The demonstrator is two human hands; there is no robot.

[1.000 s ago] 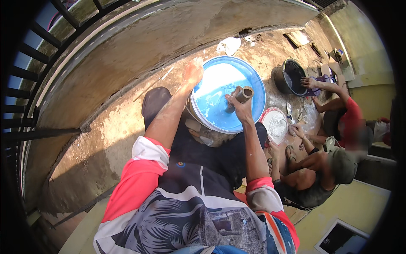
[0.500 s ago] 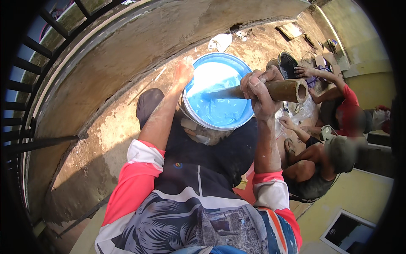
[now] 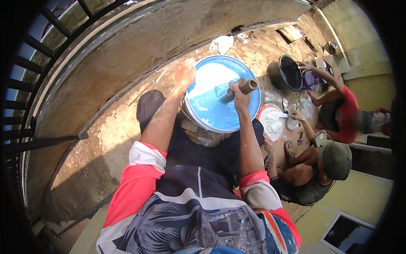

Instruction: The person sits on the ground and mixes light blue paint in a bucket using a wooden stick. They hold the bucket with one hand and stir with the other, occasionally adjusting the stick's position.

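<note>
Between my legs stands a large white bucket [image 3: 195,121] holding light blue liquid paint [image 3: 211,103]. Its rim on the left is gripped by my left hand [image 3: 185,73], the fingers curled over the edge. My right hand [image 3: 240,96] is wrapped around a hollow brown stick, apparently bamboo [image 3: 250,86]. The stick's open upper end points up toward the right, and its lower end is sunk in the paint, out of sight. Pale smears mark both hands.
Right of me, one person holds a scraper over a red-rimmed basin [image 3: 270,109] of white paste. Another reaches to a black bucket [image 3: 290,72]. A white cloth [image 3: 221,44] lies beyond my bucket; a thin stick [image 3: 148,86] lies left, by the low wall [image 3: 139,46].
My right hand has moved left with the stick, which now reaches less far to the right. The left hand stays on the rim. The basin of white paste has come into view.
</note>
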